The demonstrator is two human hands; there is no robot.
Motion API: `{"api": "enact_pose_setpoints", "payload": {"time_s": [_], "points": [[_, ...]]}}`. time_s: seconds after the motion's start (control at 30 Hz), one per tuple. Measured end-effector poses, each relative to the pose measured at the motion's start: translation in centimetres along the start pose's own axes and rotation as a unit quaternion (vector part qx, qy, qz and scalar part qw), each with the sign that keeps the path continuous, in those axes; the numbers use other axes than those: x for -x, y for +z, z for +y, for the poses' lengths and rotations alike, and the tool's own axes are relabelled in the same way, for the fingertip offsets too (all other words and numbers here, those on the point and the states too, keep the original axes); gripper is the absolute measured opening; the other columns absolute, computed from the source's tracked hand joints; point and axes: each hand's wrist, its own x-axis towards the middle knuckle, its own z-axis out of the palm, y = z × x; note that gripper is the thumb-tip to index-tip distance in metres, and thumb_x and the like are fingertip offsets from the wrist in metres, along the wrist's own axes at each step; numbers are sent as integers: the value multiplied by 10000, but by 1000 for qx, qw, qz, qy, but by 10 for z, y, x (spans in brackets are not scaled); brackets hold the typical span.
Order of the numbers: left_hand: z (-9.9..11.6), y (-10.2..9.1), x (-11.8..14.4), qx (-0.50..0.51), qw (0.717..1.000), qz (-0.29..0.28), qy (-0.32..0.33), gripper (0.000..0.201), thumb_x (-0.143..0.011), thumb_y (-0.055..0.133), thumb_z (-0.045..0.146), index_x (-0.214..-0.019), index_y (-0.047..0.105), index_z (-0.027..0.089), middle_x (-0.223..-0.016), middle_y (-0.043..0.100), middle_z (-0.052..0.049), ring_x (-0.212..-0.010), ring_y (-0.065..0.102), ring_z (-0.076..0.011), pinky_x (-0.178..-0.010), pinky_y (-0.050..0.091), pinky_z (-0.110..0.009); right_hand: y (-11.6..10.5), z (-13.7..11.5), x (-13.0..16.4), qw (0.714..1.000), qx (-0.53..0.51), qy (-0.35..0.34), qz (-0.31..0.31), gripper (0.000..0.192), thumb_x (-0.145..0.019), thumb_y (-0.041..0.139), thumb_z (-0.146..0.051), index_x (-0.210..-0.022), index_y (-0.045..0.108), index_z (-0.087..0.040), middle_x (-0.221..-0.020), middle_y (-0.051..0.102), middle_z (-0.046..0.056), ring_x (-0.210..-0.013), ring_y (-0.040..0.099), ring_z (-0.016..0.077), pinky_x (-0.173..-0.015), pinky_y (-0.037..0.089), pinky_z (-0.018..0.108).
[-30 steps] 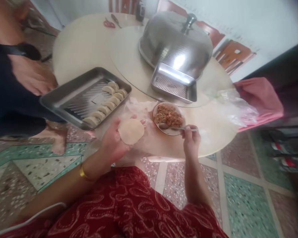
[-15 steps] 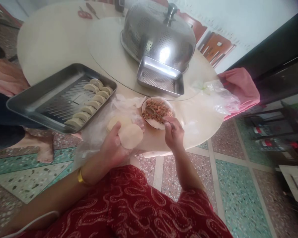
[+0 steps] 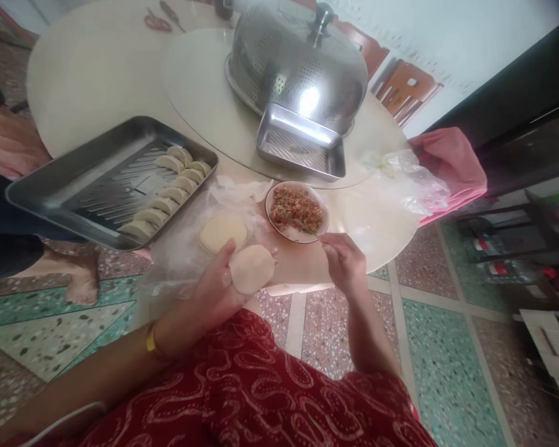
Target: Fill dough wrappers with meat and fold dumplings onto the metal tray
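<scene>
A round dumpling wrapper [image 3: 252, 269] lies across the fingers of my left hand [image 3: 221, 282], its thumb pressed at the wrapper's edge. Just beyond, a stack of wrappers [image 3: 221, 232] sits on a clear plastic bag [image 3: 179, 248]. My right hand [image 3: 347, 261] is closed on the handle of a spoon [image 3: 302, 226], whose head dips into chopped filling [image 3: 298, 205]. That reddish filling, flecked with green, is in a white bowl [image 3: 289, 233] near the table edge. Several folded dumplings [image 3: 174, 194] line the right side of a large metal tray [image 3: 69, 167].
A perforated metal dome [image 3: 279, 68] stands on the turntable with a smaller metal tray [image 3: 302, 152] against it. Red scissors [image 3: 158, 22] and a knife [image 3: 171, 13] lie at the far left. Plastic bags [image 3: 414, 180] rest at the right. Another person's foot [image 3: 81, 282] shows beside the table.
My right hand has moved right and slightly down, drawing the spoon toward the bowl's near rim. My left hand, with the wrapper, has shifted slightly right and down, uncovering more of the stack.
</scene>
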Motion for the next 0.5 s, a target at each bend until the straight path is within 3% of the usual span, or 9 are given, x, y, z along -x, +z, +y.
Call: {"api": "enact_pose_setpoints", "payload": {"time_s": [0.1, 0.33, 0.5], "points": [[-4, 0, -2, -3, 1000, -4, 3, 585, -1009, 345, 460, -1320, 550, 9, -1086, 730, -196, -1088, 684, -268, -1034, 497, -389, 2, 2, -1, 1000, -9, 14, 23, 220, -964, 511, -231, -1116, 654, -299, -985, 729, 45, -913, 689, 192, -757, 595, 369], [-3, -3, -2, 4, 1000, -22, 0, 595, -1007, 360, 451, -1370, 507, 4, -1082, 734, -200, -1065, 696, -282, -1004, 520, -418, 20, 1, -10, 997, -57, -49, -26, 240, -945, 521, -187, -1075, 688, -299, -1010, 744, 50, -918, 698, 185, -769, 605, 365], [-3, -6, -3, 7, 999, -34, -2, 583, -1010, 351, 459, -1354, 524, 20, -1090, 735, -180, -1086, 688, -254, -1038, 496, -379, 10, 1, -5, 997, -46, -3, -65, 210, -950, 525, -231, -1041, 705, -288, -977, 748, 52, -894, 705, 189, -767, 607, 358]]}}
